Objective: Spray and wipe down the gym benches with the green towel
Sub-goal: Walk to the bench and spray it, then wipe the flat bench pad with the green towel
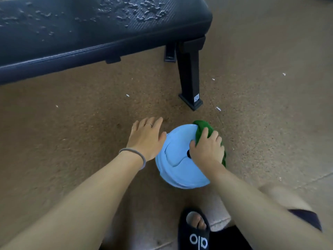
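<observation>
Head view shows the right hand (207, 150) gripping a crumpled green towel (202, 129) against the top of a round light-blue plastic container (177, 165) on the brown floor. Left hand (146, 138), fingers straight, rests beside it. Nearby stands a black padded bench (90, 27), wet with droplets.

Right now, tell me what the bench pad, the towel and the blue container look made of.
Bench pad: dark vinyl or leatherette, textured, with wet droplets beading on top. Towel: green fuzzy cloth, likely terry or microfiber, bunched in the right hand. Blue container: smooth matte moulded plastic, judging by its seams.
</observation>
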A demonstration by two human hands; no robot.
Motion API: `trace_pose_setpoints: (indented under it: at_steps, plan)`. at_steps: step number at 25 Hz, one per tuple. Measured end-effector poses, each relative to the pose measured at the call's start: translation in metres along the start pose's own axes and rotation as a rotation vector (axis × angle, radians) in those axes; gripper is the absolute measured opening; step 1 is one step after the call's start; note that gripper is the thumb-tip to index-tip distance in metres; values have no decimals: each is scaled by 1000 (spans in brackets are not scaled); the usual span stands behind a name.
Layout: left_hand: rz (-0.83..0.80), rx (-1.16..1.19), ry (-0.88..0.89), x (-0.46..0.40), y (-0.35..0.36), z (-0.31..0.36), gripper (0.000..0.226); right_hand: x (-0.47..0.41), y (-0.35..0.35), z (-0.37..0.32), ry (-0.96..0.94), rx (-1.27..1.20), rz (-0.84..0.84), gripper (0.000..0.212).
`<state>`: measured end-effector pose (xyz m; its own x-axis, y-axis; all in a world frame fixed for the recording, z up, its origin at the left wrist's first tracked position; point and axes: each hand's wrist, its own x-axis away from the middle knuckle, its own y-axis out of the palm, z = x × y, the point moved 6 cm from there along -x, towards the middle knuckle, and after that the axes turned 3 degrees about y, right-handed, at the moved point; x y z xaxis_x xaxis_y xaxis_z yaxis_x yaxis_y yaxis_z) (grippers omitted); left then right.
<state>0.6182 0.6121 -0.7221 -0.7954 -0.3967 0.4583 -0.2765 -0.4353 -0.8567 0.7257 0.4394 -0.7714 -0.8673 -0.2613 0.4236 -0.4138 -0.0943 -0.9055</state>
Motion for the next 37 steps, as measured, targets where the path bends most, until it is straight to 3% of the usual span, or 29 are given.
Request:
trace_pose_setpoints:
  at_steps: [3,6,9,12,14,16,18,21,25,28,31,37]
  plan:
    - [24,-15,1,-21,1,10,59,-7,5,3,-70,45,129,58]
    - [53,-18,11,-32,-22,18,59,-23,-8,9,-76,-126,87,47]
    - [117,-49,-16,-38,-67,21,59,-38,-55,16,27,-553,84,32]
    - [301,-50,-11,-42,-128,15,58,-55,-132,4,182,-1080,51,16]
    - [468,-40,1,-43,-170,2,56,-60,-189,-34,147,-1411,-48,17]
    - [603,-48,16,-48,-206,-17,54,-66,-237,-76,5,-1592,-32,20]
    - [665,-76,-1,-56,-233,-40,53,-68,-278,-117,-225,-1500,146,20]
    - [654,-135,-7,-74,-255,-73,52,-66,-301,-178,-475,-1138,370,30]
    - [637,-186,74,-106,-263,-98,48,-84,-241,-244,-601,-664,396,39]
    - [615,-185,134,-125,-260,-115,49,-85,-224,-264,-616,-281,604,44]
    - [630,-152,190,-130,-248,-127,48,-84,-214,-280,-615,-194,536,55]
    - [614,-114,196,-133,-244,-133,47,-100,-224,-304,-570,-120,404,56]
